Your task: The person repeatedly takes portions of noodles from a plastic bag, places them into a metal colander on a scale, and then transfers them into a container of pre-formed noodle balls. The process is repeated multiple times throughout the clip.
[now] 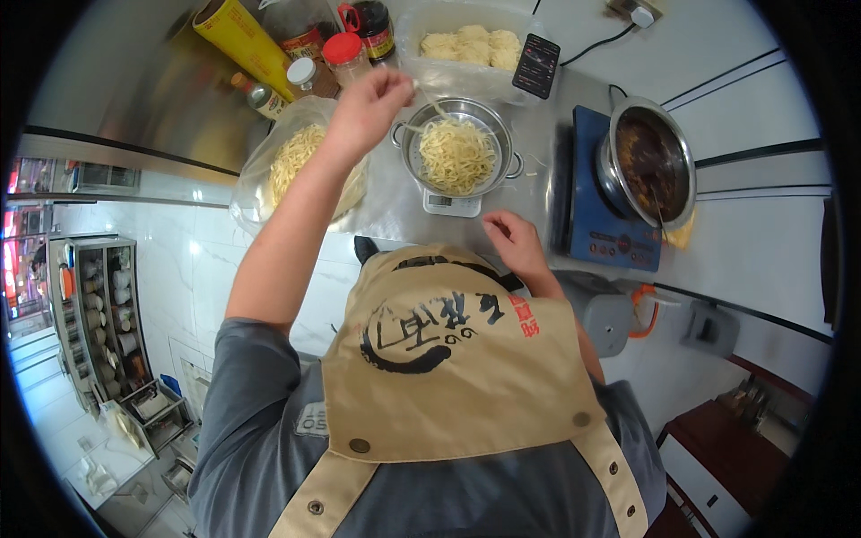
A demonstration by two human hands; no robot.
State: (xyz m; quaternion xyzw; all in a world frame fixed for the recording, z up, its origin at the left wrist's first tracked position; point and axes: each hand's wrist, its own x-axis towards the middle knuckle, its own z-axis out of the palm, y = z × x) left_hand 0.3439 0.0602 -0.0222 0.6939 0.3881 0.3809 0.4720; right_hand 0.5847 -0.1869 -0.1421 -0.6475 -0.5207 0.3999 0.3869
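Note:
My left hand (377, 101) is raised over the rim of a steel two-handled steamer pan (508, 128), its fingertips pinching a few pale noodle strands (430, 99) that trail down into the pan. A mound of flat noodles (457, 156) lies in that pan, over its perforated bottom. Beneath the pan, a white digital kitchen scale (452, 204) shows at the front. My right hand (518, 239) hovers by the counter's front edge, fingers curled and nothing visible in them. Under my left forearm sits a clear plastic bag (252, 181) of more noodles (296, 158), partly hidden by the arm.
On the right, a steel pot (685, 168) of dark sauce stands on a blue induction cooker (585, 202). Behind are a plastic-lined tub (430, 77) of noodle bundles, a phone (537, 66), a red-lidded jar (344, 55), bottles and a yellow film box (242, 47).

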